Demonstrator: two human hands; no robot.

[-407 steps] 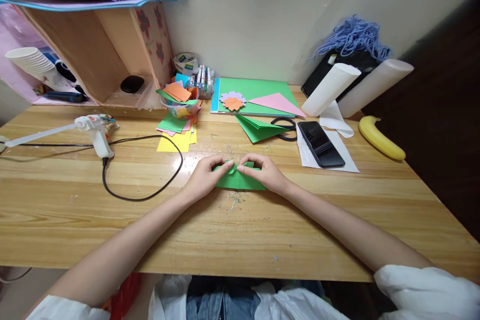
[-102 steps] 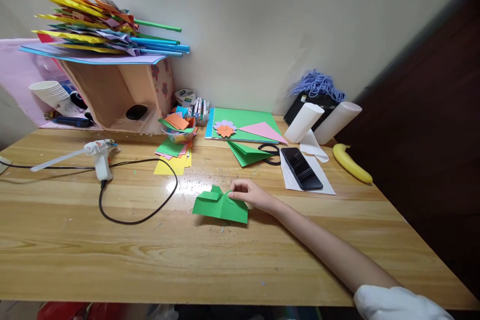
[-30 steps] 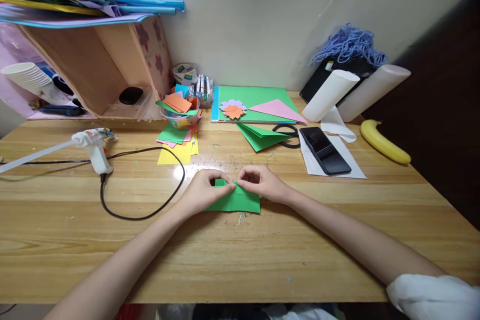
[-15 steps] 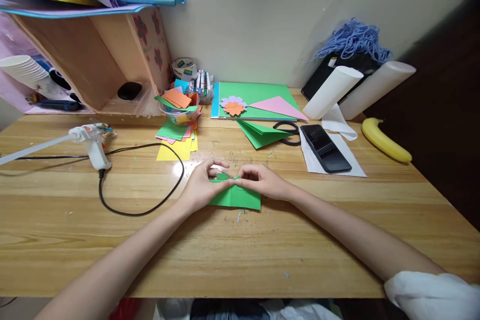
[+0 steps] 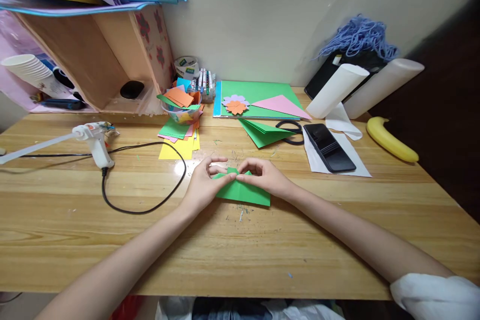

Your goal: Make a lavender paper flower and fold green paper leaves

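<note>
A creased sheet of green paper (image 5: 243, 193) is held just over the wooden table, low in the middle of the head view. My left hand (image 5: 205, 182) grips its left part, thumb on the near face and fingers curled behind. From the other side my right hand (image 5: 264, 176) pinches the top edge, its thumb almost meeting the left one. Part of the far side of the paper shows between the hands; the fingertips behind it are hidden. Beyond the hands lies a folded green paper (image 5: 262, 134), touching black-handled scissors (image 5: 294, 132).
To the left stands a glue gun (image 5: 96, 145) with a looped black cord (image 5: 144, 211). Coloured paper squares (image 5: 176, 149) lie near a plastic bowl (image 5: 182, 115). On the right are a phone (image 5: 330, 149) and a banana (image 5: 392, 141). Small scraps are scattered around the hands.
The green paper has turned slightly in my hands, and its right end now reaches farther right. Both hands keep their pinch close together. The whole view has shifted a little.
</note>
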